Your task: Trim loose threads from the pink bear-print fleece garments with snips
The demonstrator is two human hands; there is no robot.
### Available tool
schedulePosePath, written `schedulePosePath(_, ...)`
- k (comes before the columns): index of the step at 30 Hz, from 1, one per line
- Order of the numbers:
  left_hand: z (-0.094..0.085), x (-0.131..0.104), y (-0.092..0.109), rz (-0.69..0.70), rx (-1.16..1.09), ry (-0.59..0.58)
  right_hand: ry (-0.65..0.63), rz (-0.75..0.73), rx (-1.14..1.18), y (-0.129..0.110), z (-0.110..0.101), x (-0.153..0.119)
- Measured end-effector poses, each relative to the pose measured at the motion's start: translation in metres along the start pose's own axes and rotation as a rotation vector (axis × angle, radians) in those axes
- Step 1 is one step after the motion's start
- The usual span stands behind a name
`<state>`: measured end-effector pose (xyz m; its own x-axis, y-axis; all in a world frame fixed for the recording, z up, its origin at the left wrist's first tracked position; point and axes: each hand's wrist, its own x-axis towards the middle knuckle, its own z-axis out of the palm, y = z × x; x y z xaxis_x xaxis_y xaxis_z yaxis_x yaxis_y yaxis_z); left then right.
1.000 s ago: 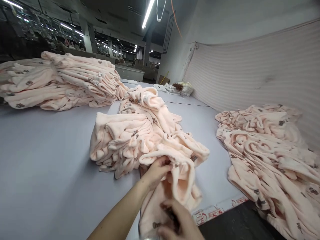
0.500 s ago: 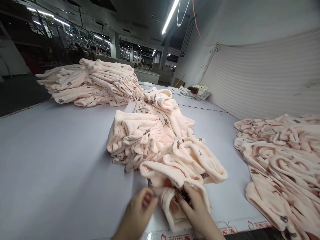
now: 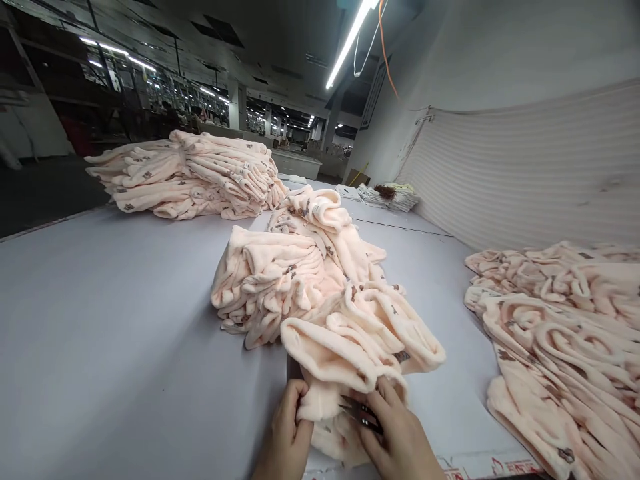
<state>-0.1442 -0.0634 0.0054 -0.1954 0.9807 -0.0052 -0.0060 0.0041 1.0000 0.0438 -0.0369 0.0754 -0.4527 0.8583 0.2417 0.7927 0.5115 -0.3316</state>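
Note:
A pale pink fleece garment (image 3: 330,350) with small brown prints lies bunched at the near edge of the table. My left hand (image 3: 287,427) is closed on a fold of its edge, thumb and fingers pinching the cloth. In my right hand (image 3: 399,430) are dark thread snips (image 3: 365,415), their blades pointing left towards the held fold. The right fingertips also touch the fleece above the snips. Whether the blades meet the cloth, I cannot tell. Just beyond lies a folded pile of the same fleece (image 3: 270,280), joined to or touching the garment.
A large tied bundle of pink fleece (image 3: 200,173) rests at the back left of the white table (image 3: 125,320). Another heap (image 3: 560,333) covers the right side. Paper stacks (image 3: 390,195) stand at the back, beside a striped cloth (image 3: 530,160) hung along the wall.
My left hand has come in from beside the garment and taken hold of its edge. My right hand has moved slightly down, and the snips now show more clearly.

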Motion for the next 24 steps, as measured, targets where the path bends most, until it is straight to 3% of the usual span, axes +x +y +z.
schedulePosePath(3,0.0,0.0,0.003,0.001,-0.028,-0.011,-0.047,-0.056,0.149,-0.019,-0.003,0.004)
schedulePosePath(6,0.0,0.001,0.006,-0.015,-0.06,0.008,0.035,-0.084,0.069,-0.026,-0.001,0.008)
schedulePosePath(14,0.002,0.005,0.011,0.024,-0.106,0.003,0.191,-0.146,-0.012,-0.004,0.018,0.014)
schedulePosePath(19,-0.007,0.013,0.04,-0.208,-0.42,-0.288,0.246,0.015,0.1,0.006,0.018,0.047)
schedulePosePath(24,-0.014,0.029,0.063,-0.369,-0.868,-0.332,0.257,0.055,0.09,-0.004,0.005,0.071)
